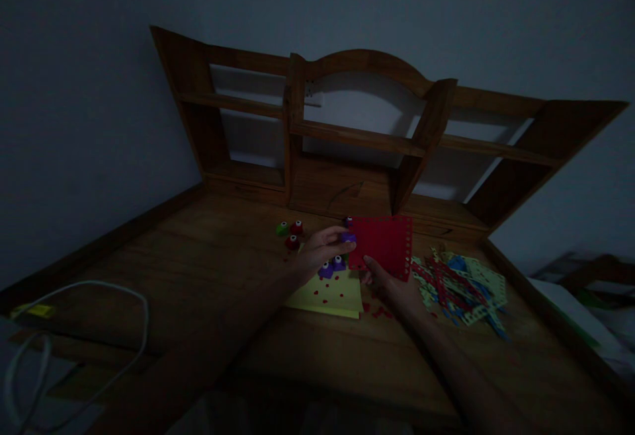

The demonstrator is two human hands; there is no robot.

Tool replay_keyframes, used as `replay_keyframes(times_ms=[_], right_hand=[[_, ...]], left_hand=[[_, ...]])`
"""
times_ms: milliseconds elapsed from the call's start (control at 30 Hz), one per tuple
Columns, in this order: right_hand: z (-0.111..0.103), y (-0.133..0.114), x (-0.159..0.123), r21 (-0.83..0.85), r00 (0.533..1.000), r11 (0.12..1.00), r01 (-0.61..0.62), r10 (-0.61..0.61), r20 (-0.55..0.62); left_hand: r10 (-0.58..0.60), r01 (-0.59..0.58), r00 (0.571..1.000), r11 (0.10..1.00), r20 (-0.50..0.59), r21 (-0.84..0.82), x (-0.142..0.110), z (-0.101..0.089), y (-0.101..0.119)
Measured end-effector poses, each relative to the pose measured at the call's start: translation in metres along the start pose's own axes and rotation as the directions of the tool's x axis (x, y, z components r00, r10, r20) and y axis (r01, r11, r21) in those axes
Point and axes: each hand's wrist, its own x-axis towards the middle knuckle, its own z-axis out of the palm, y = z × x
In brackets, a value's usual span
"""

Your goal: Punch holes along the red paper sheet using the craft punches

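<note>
My left hand is closed around a small purple craft punch, which sits at the left edge of a red sheet of paper. Punched holes line the sheet's top, right and part of its lower edge. My right hand grips that sheet at its lower edge, thumb on top. Below my left hand stand two purple punches with white round tops, beside yellow paper scattered with tiny red cut-outs. Another dark punch shows behind the sheet's upper left corner. The room is dim, so fine detail is lost.
Left of the yellow paper are a green punch and two red punches. A heap of punched paper strips lies on the right. A wooden shelf unit stands behind, and a white cable loops at the left.
</note>
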Motion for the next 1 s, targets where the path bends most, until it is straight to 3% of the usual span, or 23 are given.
replay_keyframes(times_ms=[133,433,600,700,1000], right_hand=[[0.000,0.002,0.000,0.012,0.996,0.998,-0.063,0.063,0.062],[0.003,0.004,-0.003,-0.056,0.997,0.996,-0.067,0.068,0.023],[0.000,-0.005,-0.003,-0.101,0.994,0.993,-0.053,0.062,0.087],[-0.003,0.000,-0.001,-0.065,0.993,0.995,-0.075,0.081,0.090],[-0.004,0.012,0.002,0.015,0.995,0.998,-0.058,0.057,0.087]], left_hand=[[0.009,-0.009,1.000,1.000,-0.028,-0.007,-0.001,0.003,0.001],[0.026,-0.023,0.994,0.999,-0.102,0.025,-0.003,0.003,0.001],[-0.028,0.024,0.998,0.998,-0.060,-0.063,0.002,0.000,0.000],[0.011,-0.012,0.999,1.000,-0.053,-0.007,0.001,0.003,0.002],[-0.035,0.036,0.999,0.998,-0.018,0.056,-0.005,0.010,0.005]])
